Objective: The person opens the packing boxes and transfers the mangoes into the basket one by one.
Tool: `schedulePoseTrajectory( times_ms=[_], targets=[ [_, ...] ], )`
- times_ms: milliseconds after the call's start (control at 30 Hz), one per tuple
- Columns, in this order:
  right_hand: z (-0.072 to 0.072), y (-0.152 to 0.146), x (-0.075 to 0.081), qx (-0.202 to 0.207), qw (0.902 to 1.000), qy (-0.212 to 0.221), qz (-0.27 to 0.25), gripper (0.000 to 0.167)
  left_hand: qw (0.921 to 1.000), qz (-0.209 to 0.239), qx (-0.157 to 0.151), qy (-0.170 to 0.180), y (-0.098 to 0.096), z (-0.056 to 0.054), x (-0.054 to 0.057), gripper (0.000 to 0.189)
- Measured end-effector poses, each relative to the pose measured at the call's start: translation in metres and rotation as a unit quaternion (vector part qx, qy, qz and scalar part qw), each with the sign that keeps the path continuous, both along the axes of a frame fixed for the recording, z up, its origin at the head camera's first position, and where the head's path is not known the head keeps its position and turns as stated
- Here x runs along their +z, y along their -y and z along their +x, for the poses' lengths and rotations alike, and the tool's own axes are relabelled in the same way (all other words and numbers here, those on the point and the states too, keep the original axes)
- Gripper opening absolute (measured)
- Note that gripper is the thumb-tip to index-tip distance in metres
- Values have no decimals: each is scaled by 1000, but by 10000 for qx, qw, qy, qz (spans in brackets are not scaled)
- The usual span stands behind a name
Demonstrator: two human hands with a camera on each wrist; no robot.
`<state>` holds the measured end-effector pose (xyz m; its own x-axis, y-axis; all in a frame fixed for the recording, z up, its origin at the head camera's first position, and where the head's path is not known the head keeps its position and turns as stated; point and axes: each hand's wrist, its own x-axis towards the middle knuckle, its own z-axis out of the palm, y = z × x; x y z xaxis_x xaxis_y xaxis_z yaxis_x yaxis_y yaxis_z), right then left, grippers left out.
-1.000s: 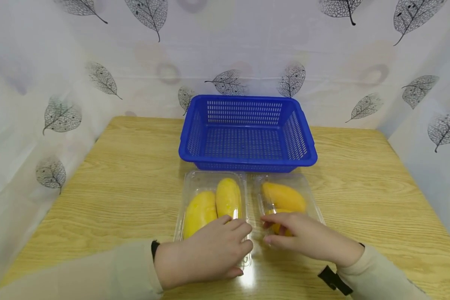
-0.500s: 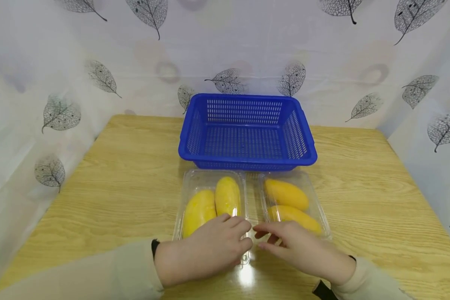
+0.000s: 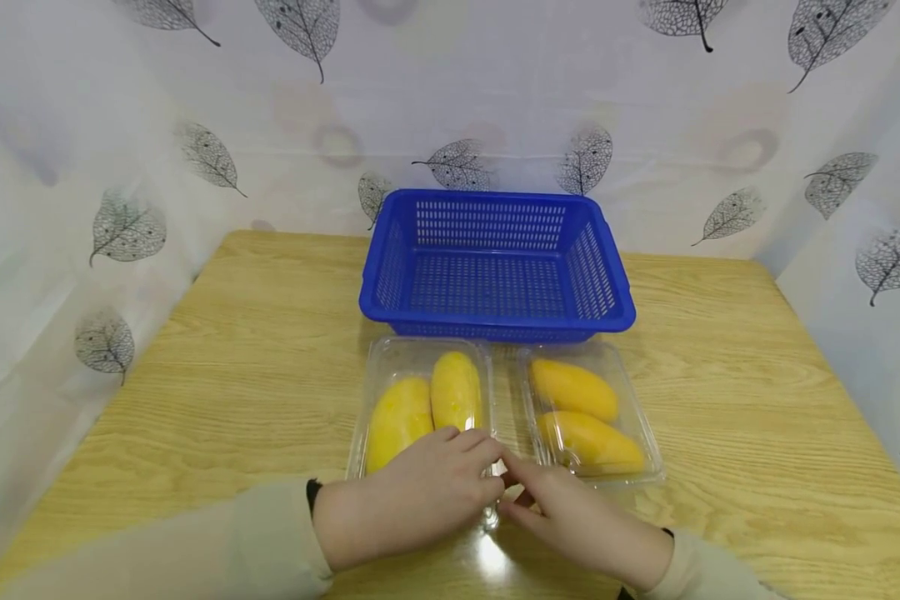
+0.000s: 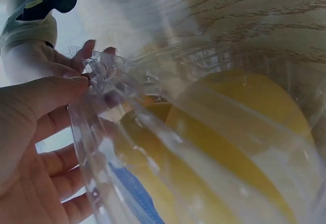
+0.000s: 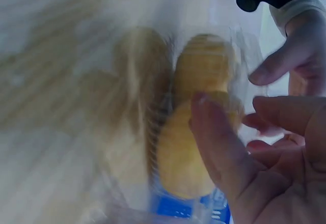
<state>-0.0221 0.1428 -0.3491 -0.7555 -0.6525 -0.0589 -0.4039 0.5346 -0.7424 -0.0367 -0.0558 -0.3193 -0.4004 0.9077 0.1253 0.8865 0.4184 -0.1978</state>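
Two clear plastic clamshell boxes lie side by side. The left box (image 3: 397,358) holds two yellow mangoes (image 3: 456,390), and the right box (image 3: 636,408) two orange-yellow mangoes (image 3: 573,390). My left hand (image 3: 427,492) pinches the left box's near edge, its thumb above the rim and its fingers beyond it in the left wrist view. Beside that box's near right corner is my right hand (image 3: 570,517), fingertips close to the left hand's. Thumb and forefinger of the right hand (image 5: 270,163) stand apart in the blurred right wrist view. The left hand covers the lower mango ends.
A blue plastic basket (image 3: 495,322) with slotted walls stands right behind both boxes. Everything rests on a wood-grain table (image 3: 270,358). White cloth (image 3: 300,167) printed with leaves hangs around the back and sides.
My right hand has come off the right box and moved left and nearer to me, to the left box's corner. The right box shifted slightly rightward. My left hand has stayed in place.
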Motion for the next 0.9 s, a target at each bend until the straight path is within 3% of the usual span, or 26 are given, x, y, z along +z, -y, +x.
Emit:
schedulePoseTrajectory(
  times_ms=[167, 300, 500, 667, 900],
  targets=[
    [5, 2, -7, -25, 9999, 23, -162, 50, 10000, 85, 10, 0, 0, 1, -2, 11],
    [7, 2, -10, -113, 9965, 547, -617, 54, 9998, 209, 33, 11, -1, 1, -4, 12],
    [9, 0, -17, -308, 9817, 1386, -1268, 55, 9991, 401, 41, 101, -1, 0, -8, 14],
    [9, 0, -24, -441, 9696, 1748, -1656, 55, 9990, 438, -1, 42, -1, 0, -11, 11],
    [9, -1, -28, -460, 9637, 1987, -1724, 27, 9996, 290, -12, 48, -2, 0, -12, 26]
  ],
)
